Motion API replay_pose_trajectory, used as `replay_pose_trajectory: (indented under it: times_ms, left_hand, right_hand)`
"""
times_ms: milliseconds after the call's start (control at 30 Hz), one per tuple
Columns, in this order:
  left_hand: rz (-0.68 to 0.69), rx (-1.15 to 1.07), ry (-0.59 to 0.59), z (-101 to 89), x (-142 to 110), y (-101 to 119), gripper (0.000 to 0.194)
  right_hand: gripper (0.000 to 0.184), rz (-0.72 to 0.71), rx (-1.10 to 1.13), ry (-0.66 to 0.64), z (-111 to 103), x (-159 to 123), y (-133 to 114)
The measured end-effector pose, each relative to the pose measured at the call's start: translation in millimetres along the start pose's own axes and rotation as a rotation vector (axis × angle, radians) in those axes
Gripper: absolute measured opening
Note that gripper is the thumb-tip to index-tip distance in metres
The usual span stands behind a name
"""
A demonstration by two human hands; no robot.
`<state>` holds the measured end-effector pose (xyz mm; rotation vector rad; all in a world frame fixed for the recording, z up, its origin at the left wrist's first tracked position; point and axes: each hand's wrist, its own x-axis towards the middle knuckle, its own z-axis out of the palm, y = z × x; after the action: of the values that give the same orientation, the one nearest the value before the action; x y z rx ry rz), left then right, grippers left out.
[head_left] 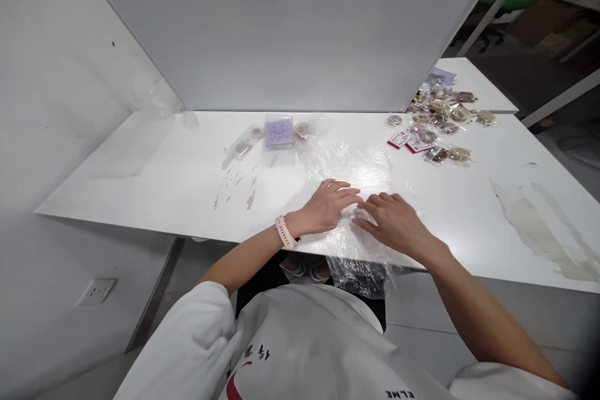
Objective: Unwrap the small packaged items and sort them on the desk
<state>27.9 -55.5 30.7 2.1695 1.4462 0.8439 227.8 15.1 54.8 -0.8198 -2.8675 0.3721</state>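
Observation:
A clear plastic sheet lies spread on the white table, its near end hanging over the front edge. My left hand, with a pink watch on the wrist, rests on the sheet with fingers stretched flat. My right hand lies beside it on the sheet, fingers extended and pointing left, their tips meeting those of the left hand. Whether a small clear item sits under the fingertips I cannot make out.
Several small wrapped snacks and red-and-white packets lie at the back right. A purple packet and clear wrappers sit at the back middle. A grey partition stands behind. Stains mark the table's right side.

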Motion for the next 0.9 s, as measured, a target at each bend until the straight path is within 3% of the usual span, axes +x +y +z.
replay_pose_trajectory:
  times_ms: [100, 200, 300, 367, 500, 567, 633, 700, 733, 800, 833, 900]
  left_hand:
    - [-0.006, 0.044, -0.072, 2.8, 8.8, -4.0, 0.057]
    - [-0.041, 0.157, -0.070, -4.5, 4.2, -8.2, 0.044]
    - [-0.069, 0.241, -0.007, -23.5, -15.1, -9.4, 0.028]
    - [-0.115, 0.259, 0.057, -41.2, -37.6, -14.2, 0.025]
    - [-0.282, 0.399, 0.163, -79.5, -93.9, -35.2, 0.030]
    - [-0.389, 0.495, 0.304, -94.4, -113.4, -39.2, 0.032]
    - [-0.452, 0.513, 0.491, -100.6, -118.5, -30.9, 0.033]
    - [-0.437, 0.362, 0.566, -93.8, -109.6, -11.3, 0.032]
    - [-0.404, 0.236, 0.523, -85.3, -101.8, 0.5, 0.030]
    - [-0.306, -0.011, 0.290, -60.4, -85.5, 22.6, 0.020]
    - [-0.261, -0.076, 0.162, -46.3, -78.9, 31.0, 0.016]
    - [-0.237, -0.107, -0.001, -21.5, -70.8, 39.6, 0.024]
  right_hand:
    - [0.023, 0.079, 0.066, -0.109, 19.5, 3.3, -0.9]
    - [0.028, 0.124, 0.324, -0.139, 11.4, 1.4, -4.3]
    - [0.033, -0.010, 0.743, -0.239, -9.5, 1.6, -14.1]
    - [0.033, -0.097, 0.888, -0.306, -16.0, 4.7, -19.1]
    - [0.025, -0.019, 0.722, -0.206, -0.1, 12.3, -17.6]
    - [0.021, 0.068, 0.588, -0.163, 13.9, 14.6, -14.9]
    - [0.023, 0.112, 0.522, -0.142, 26.3, 16.5, -14.3]
    - [0.044, 0.077, 0.482, -0.081, 37.0, 19.4, -15.3]
    - [0.059, 0.037, 0.452, -0.041, 42.2, 21.5, -15.8]
    - [0.084, -0.033, 0.381, 0.009, 52.6, 26.3, -15.0]
    - [0.089, -0.053, 0.358, 0.009, 57.3, 28.5, -13.3]
    - [0.088, -0.077, 0.361, -0.019, 64.5, 31.3, -7.8]
